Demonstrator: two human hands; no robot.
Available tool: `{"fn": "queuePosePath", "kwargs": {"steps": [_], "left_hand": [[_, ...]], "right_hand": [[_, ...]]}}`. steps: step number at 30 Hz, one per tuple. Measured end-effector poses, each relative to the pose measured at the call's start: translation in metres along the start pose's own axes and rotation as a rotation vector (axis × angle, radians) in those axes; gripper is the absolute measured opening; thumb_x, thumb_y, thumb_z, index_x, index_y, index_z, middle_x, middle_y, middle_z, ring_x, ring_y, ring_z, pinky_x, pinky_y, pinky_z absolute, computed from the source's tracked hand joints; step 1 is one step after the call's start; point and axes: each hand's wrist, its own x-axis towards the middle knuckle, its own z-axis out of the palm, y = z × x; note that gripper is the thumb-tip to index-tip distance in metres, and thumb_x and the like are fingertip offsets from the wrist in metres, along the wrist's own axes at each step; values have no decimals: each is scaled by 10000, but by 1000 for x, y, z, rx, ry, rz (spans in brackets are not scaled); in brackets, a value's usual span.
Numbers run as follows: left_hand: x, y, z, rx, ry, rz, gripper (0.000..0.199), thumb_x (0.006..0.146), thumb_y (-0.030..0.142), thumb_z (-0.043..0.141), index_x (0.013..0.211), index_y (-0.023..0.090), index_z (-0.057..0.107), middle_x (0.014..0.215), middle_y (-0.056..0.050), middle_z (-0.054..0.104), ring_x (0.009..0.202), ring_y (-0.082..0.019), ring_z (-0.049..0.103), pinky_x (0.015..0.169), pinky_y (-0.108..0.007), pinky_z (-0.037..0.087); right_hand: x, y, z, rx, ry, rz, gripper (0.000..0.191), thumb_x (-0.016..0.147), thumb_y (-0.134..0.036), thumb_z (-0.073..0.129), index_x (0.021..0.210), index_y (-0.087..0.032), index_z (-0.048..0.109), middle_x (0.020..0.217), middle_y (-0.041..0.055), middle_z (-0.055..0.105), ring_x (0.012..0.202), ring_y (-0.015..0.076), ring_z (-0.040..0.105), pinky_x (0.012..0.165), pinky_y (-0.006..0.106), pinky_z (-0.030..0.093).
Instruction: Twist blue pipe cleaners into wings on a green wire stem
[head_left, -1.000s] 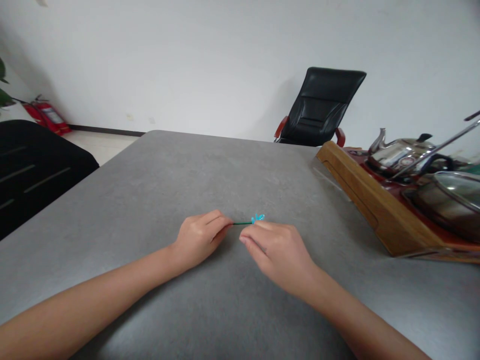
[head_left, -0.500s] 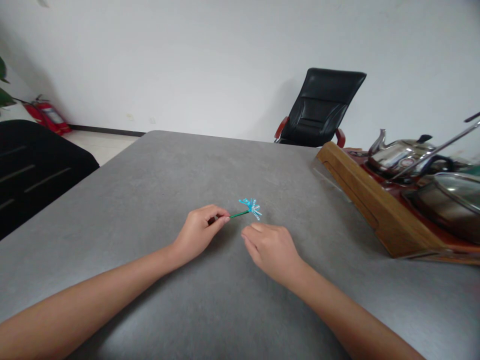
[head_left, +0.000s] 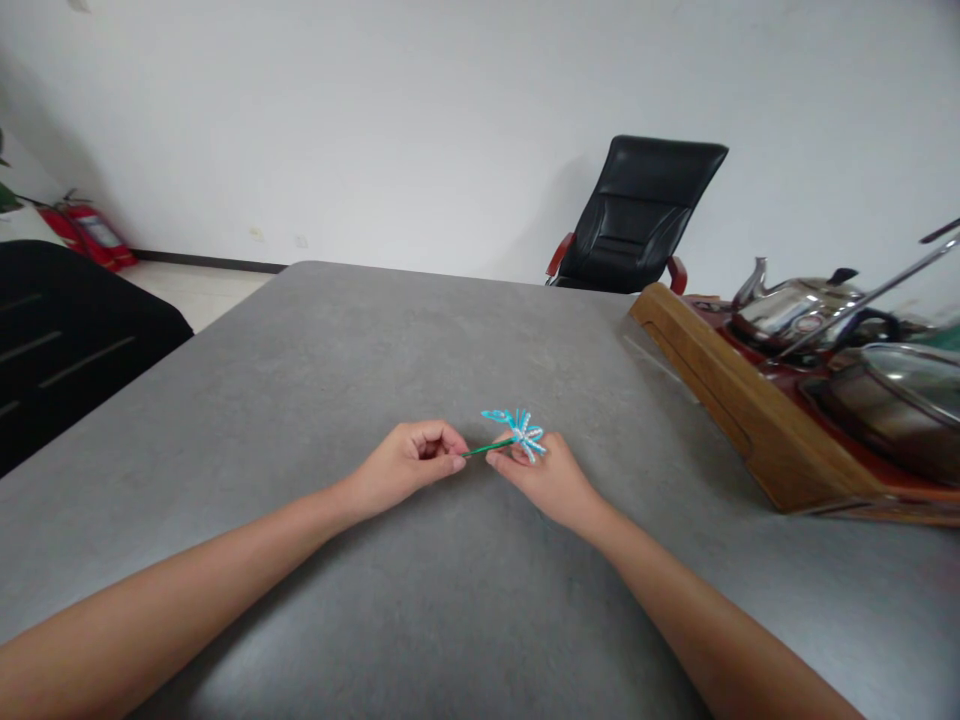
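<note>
**Your left hand [head_left: 409, 467] pinches a blue pipe-cleaner flower [head_left: 523, 432] by its stem, fingers shut.**
Your right hand [head_left: 551, 482] touches the flower head, grip unclear; right of frame, a wooden tray [head_left: 750, 420] holds a steel kettle [head_left: 787, 312].

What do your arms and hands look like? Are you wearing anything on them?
My left arm and right arm are bare, with no sleeves showing. My left hand and right hand are bare too: I can't see gloves, rings, a watch or bracelets.

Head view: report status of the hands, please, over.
Left hand pinching green stem of blue pipe-cleaner flower; right hand at its head; wooden tray off right.
</note>
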Motion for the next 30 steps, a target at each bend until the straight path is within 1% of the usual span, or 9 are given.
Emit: {"fn": "queuePosePath", "kwargs": {"steps": [2,4,7,12,14,19,21,25,30], "left_hand": [[-1,2,-2,73,-42,67,160,827,290,616,796,135,635,591,42,507,510,-66,441,488,-178,349],[-1,3,-3,177,-75,172,125,843,250,606,818,149,675,706,2,589,629,-93,532,592,-204,420],[-3,4,-4,325,-108,302,133,873,206,573,884,177,702,820,-26,633,768,-115,587,712,-222,452],[-7,4,-4,600,-102,479,201,918,191,493,963,196,689,888,-49,661,811,-128,611,721,-225,464],[-8,4,-4,711,-76,574,210,922,182,478,971,196,682,890,-50,673,807,-132,612,704,-226,464],[-8,2,-5,998,26,764,214,912,138,458,963,192,658,856,-26,685,714,-119,591,615,-223,440],[-9,1,-5,1109,74,799,212,910,134,452,959,191,650,842,-19,681,681,-118,570,587,-229,423],[-10,0,-7,1248,139,796,199,912,143,454,986,188,633,846,-18,675,666,-122,540,583,-245,408],[-12,1,-7,1319,208,801,180,902,138,474,990,174,627,802,-12,667,668,-130,539,580,-251,399]], "right_hand": [[2,2,-4,154,-73,-27,233,823,-319,553,676,-156,632,578,-24,524,549,109,454,545,219,329],[4,3,-7,265,-153,-28,281,816,-370,561,655,-146,613,587,-22,509,562,107,447,550,221,335],[8,6,-10,345,-169,74,311,780,-428,589,688,-135,633,552,-37,467,520,90,393,506,213,301],[12,10,-11,394,-158,130,290,742,-416,626,721,-128,657,515,-61,414,486,71,329,469,204,250],[12,9,-13,403,-145,133,275,736,-402,635,710,-129,652,505,-71,384,476,64,299,465,204,228],[8,-6,-18,421,-112,138,259,750,-395,619,698,-142,637,524,-63,385,482,72,303,461,211,227],[5,-14,-19,388,-80,125,245,768,-382,604,704,-148,640,525,-61,369,482,77,301,458,217,222],[-1,-29,-21,251,-1,72,208,815,-327,576,724,-159,657,512,-63,348,478,81,306,462,222,222],[-9,-43,-22,13,95,-82,167,851,-255,557,758,-184,677,549,-42,498,532,95,447,536,223,315]]}}
